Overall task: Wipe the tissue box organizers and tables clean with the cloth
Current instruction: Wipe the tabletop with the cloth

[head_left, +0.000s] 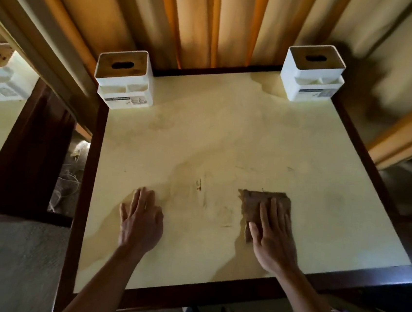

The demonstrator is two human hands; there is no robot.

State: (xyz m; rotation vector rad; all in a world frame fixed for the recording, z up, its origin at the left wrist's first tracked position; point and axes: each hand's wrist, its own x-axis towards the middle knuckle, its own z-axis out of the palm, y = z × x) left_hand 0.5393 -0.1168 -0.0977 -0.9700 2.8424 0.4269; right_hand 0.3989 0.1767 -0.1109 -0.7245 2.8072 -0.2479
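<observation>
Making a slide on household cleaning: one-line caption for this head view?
Right hand presses brown cloth flat on cream table; left hand rests beside it.

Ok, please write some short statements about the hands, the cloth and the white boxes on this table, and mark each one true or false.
1. The right hand presses flat on the brown folded cloth. True.
2. The left hand holds a second cloth. False: it rests open and bare on the pale yellow tabletop with dark wooden border.
3. Two white plastic tissue box organizers stand at the far corners of this table, the left organizer and the right organizer. True.
4. The cloth lies on top of one organizer. False: it lies on the tabletop, near the front edge.
5. Dark smudges show between the hands. True.
</observation>
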